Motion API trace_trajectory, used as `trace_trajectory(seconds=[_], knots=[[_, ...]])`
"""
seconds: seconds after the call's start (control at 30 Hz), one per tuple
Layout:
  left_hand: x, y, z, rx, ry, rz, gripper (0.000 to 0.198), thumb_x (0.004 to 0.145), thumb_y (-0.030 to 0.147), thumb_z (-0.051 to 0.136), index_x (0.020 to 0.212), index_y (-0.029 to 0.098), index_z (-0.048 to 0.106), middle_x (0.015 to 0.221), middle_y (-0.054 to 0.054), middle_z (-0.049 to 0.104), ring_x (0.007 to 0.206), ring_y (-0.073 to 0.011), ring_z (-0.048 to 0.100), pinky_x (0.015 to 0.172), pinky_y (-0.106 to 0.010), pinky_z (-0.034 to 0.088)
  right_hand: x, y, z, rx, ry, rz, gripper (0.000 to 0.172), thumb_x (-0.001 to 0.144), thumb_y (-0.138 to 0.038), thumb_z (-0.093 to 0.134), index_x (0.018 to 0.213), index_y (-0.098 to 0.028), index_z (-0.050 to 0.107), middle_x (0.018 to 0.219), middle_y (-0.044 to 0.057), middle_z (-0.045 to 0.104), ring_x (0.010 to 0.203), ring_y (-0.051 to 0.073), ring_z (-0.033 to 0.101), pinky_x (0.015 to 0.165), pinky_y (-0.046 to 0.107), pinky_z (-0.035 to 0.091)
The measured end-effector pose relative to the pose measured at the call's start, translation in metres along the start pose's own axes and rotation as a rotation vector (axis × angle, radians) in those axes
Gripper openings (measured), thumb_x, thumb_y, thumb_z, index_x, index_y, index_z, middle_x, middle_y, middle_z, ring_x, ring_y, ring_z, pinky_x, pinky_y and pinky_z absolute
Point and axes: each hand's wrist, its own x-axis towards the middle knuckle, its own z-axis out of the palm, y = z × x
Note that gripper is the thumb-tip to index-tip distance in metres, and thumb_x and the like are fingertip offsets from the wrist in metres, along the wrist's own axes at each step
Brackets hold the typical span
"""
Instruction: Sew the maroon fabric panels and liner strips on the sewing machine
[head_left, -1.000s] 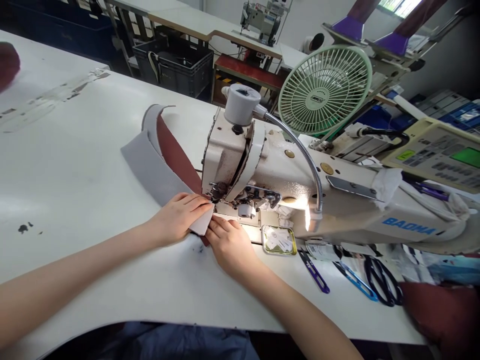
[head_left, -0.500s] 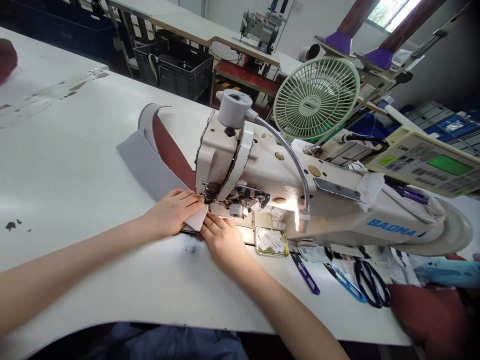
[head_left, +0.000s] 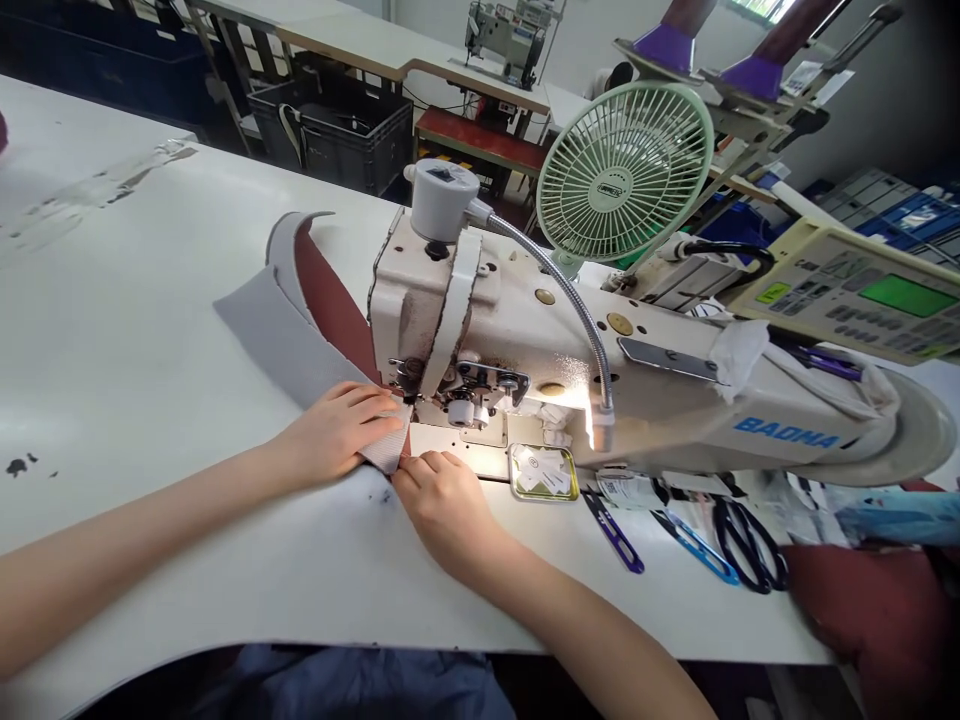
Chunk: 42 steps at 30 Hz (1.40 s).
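A grey and dark-red piece of fabric curves over the white table and runs under the needle area of a sewing machine. My left hand lies on the fabric just left of the needle, its fingers spread a little and pressing the grey side down. My right hand is at the fabric's near corner, with bent fingers closed on the dark-red edge. The fingertips of both hands are close to the needle, and the fabric's grey corner shows between them.
Right of my right hand lie a small tray of white pieces, purple snips, blue snips and black scissors. Behind the machine stand a green fan and a control panel. A dark crate is beyond the table.
The view has shifted slightly. My right hand's fingers have curled and drawn a little away from the needle, and the fabric's near corner has turned, showing more dark red beside it.
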Motion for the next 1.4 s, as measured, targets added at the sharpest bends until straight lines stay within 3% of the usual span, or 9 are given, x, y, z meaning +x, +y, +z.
trace_trajectory(seconds=[0.13, 0.23, 0.43, 0.7, 0.87, 1.0, 1.13, 1.3, 1.4], knots=[[0.004, -0.002, -0.006, -0.009, -0.031, 0.0, 0.044, 0.08, 0.005, 0.048, 0.117, 0.021, 0.065, 0.127, -0.005, 0.065, 0.119, -0.0253, 0.053, 0.102, -0.041, 0.038, 0.0, 0.001, -0.006, 0.0, -0.038, 0.007, 0.014, 0.092, -0.005, 0.057, 0.085, -0.014, 0.065, 0.085, 0.006, 0.067, 0.074, 0.018, 0.056, 0.065, 0.031, 0.045], [0.006, 0.0, -0.01, 0.007, 0.012, 0.017, 0.037, 0.084, 0.015, 0.053, 0.119, 0.021, 0.064, 0.124, -0.007, 0.066, 0.115, -0.0263, 0.055, 0.104, -0.044, 0.036, 0.0, 0.001, -0.008, 0.013, -0.06, 0.003, 0.012, 0.093, -0.007, 0.057, 0.088, -0.013, 0.066, 0.087, 0.007, 0.068, 0.077, 0.019, 0.058, 0.068, 0.032, 0.048], [0.007, 0.006, -0.011, 0.031, 0.078, 0.079, 0.023, 0.093, 0.009, 0.047, 0.101, 0.019, 0.066, 0.088, -0.003, 0.065, 0.09, -0.0199, 0.058, 0.082, -0.035, 0.039, 0.0, 0.002, 0.008, -0.012, 0.082, 0.015, 0.02, 0.1, -0.008, 0.05, 0.103, -0.012, 0.07, 0.09, 0.008, 0.071, 0.082, 0.018, 0.062, 0.073, 0.032, 0.052], [0.012, 0.005, -0.01, 0.08, 0.092, 0.082, 0.024, 0.096, 0.007, 0.045, 0.105, 0.016, 0.064, 0.09, -0.004, 0.063, 0.086, -0.0193, 0.055, 0.075, -0.032, 0.036, 0.003, 0.001, 0.026, 0.065, 0.115, 0.063, 0.034, 0.099, -0.007, 0.046, 0.128, -0.014, 0.063, 0.115, 0.012, 0.072, 0.109, 0.02, 0.06, 0.092, 0.035, 0.051], [0.017, 0.0, -0.011, 0.076, 0.112, 0.11, 0.023, 0.097, 0.009, 0.045, 0.103, 0.018, 0.065, 0.088, -0.004, 0.062, 0.077, -0.0181, 0.05, 0.075, -0.031, 0.035, 0.007, -0.002, 0.007, 0.1, 0.104, 0.177, 0.034, 0.099, -0.023, 0.051, 0.129, -0.011, 0.062, 0.122, 0.014, 0.068, 0.106, 0.025, 0.057, 0.084, 0.039, 0.048], [0.021, -0.006, -0.01, -0.012, 0.108, 0.13, 0.026, 0.095, 0.006, 0.045, 0.104, 0.02, 0.065, 0.087, -0.002, 0.063, 0.08, -0.0178, 0.051, 0.077, -0.029, 0.036, 0.01, -0.002, -0.006, 0.098, 0.054, 0.321, 0.032, 0.098, -0.031, 0.054, 0.127, -0.023, 0.064, 0.115, 0.01, 0.066, 0.097, 0.024, 0.055, 0.081, 0.04, 0.042], [0.025, -0.014, -0.008, -0.089, 0.07, 0.135, 0.022, 0.095, 0.006, 0.049, 0.097, 0.021, 0.065, 0.083, 0.0, 0.065, 0.079, -0.0165, 0.052, 0.076, -0.028, 0.037, 0.014, 0.001, -0.007, 0.125, -0.001, 0.382, 0.031, 0.1, -0.035, 0.052, 0.127, -0.029, 0.064, 0.103, 0.007, 0.064, 0.092, 0.023, 0.054, 0.08, 0.039, 0.037], [0.03, -0.023, -0.005, -0.053, 0.054, 0.145, 0.02, 0.093, 0.007, 0.053, 0.091, 0.022, 0.066, 0.079, 0.001, 0.066, 0.076, -0.0164, 0.053, 0.074, -0.03, 0.037, 0.02, 0.003, -0.005, 0.147, -0.04, 0.412, 0.034, 0.102, -0.038, 0.049, 0.133, -0.032, 0.061, 0.103, 0.007, 0.062, 0.093, 0.023, 0.053, 0.079, 0.037, 0.036], [0.032, -0.028, -0.002, -0.006, 0.027, 0.161, 0.02, 0.091, 0.007, 0.054, 0.091, 0.022, 0.068, 0.085, -0.001, 0.069, 0.085, -0.018, 0.056, 0.076, -0.031, 0.039, 0.023, 0.003, -0.004, 0.144, -0.056, 0.434, 0.036, 0.102, -0.039, 0.048, 0.136, -0.033, 0.058, 0.106, 0.008, 0.062, 0.095, 0.024, 0.054, 0.077, 0.036, 0.037]])
